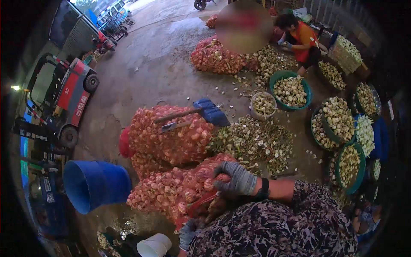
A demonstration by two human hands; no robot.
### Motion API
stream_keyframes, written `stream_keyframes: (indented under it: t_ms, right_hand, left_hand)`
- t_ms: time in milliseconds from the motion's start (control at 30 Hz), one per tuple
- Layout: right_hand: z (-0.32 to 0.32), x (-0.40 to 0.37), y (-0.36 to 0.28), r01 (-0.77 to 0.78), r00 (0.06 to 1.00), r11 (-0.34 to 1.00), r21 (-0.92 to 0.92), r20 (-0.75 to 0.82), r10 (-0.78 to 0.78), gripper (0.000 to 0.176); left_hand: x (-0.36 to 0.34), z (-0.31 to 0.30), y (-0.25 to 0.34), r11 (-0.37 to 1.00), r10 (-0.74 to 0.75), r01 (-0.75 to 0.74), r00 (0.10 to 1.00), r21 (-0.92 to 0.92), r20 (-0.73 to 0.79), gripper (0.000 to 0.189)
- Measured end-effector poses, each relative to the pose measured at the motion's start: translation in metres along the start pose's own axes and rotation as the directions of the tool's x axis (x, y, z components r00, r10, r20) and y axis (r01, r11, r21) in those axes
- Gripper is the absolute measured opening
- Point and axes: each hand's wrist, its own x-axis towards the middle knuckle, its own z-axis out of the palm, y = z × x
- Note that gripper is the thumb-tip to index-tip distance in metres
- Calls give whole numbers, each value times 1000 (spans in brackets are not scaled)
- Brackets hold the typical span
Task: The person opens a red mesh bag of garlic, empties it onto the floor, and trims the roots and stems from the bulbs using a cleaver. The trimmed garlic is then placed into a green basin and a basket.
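My right hand (233,177), in a grey glove with a dark wristband, grips the top of a red mesh sack (171,192) full of pale pinkish bulbs, which lies on the concrete floor in front of me. My left hand (187,233), also gloved, is low beside the sack's near end. My patterned sleeve hides most of it, so its grip is unclear. A second full mesh sack (171,137) lies just beyond, with a long-handled tool (177,115) and a small blade (173,126) on top of it.
A blue barrel (92,184) lies on its side at the left, with a white bucket (154,246) near my knees. A loose pile of husks (252,143) spreads to the right. Several green basins (291,91) hold peeled pieces. Another person (302,40) crouches at the back. A red forklift (68,92) stands far left.
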Motion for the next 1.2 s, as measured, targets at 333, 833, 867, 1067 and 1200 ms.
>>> stream_keyframes:
  t_ms: [333,833,867,1067,1200]
  right_hand:
    - [-51,-6,-36,37,999,992,-120,37,-33,19]
    - [-26,33,90,185,905,930,-318,423,-36,36]
    - [-18,30,103,-5,866,954,-300,475,154,31]
    - [28,30,176,350,920,771,-533,351,-174,26]
    - [31,49,173,-182,962,960,-212,165,219,25]
  left_hand:
    - [-12,40,27,991,110,-108,994,81,-19,30]
    - [45,23,57,990,-46,62,991,128,-126,16]
    - [50,20,54,987,-21,39,993,156,-117,15]
    - [81,1,64,991,-79,89,992,101,-103,14]
    - [123,-18,48,998,-10,2,989,-55,-147,17]
